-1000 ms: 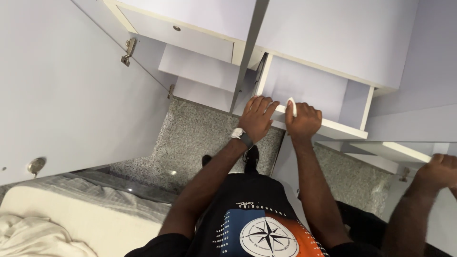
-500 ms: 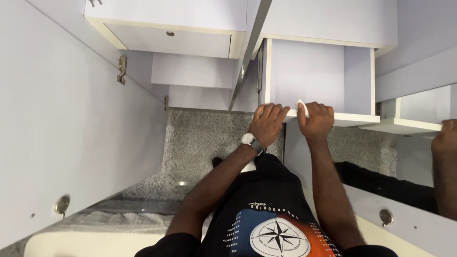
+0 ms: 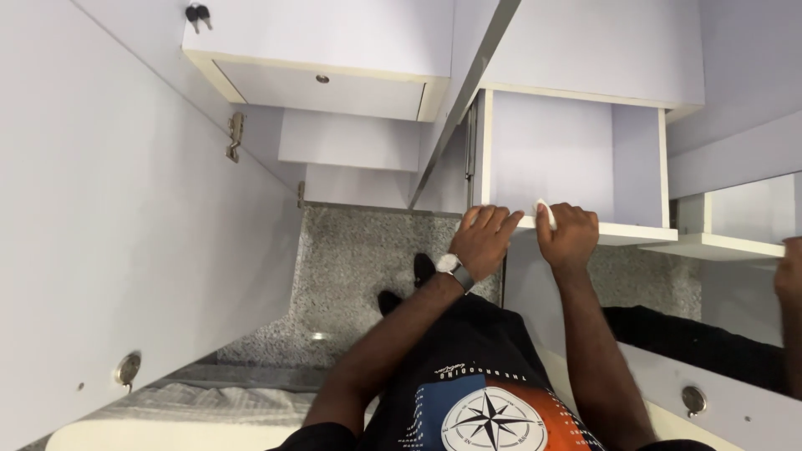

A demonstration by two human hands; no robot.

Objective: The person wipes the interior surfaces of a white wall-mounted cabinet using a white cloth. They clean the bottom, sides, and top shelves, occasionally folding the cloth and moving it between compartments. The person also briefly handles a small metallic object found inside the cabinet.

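Head view: the pulled-out drawer (image 3: 576, 163), pale lilac with a cream front edge, hangs open from the cabinet, seemingly empty. The right hand (image 3: 570, 235) clenches what looks like a small white cloth (image 3: 545, 215) on that front edge; the left hand (image 3: 484, 238) rests beside it, fingers released. Leaning hard on the drawer might strain it, or the cloth could slip to the speckled floor (image 3: 359, 267).

The open drawer (image 3: 576, 163) is pale lilac inside with a cream front edge. The cloth (image 3: 545, 215) is white. The floor (image 3: 359, 267) is speckled grey granite. The T-shirt (image 3: 476, 376) is black, printed with a white compass star over blue and orange panels. The wristwatch (image 3: 451, 266) is grey.
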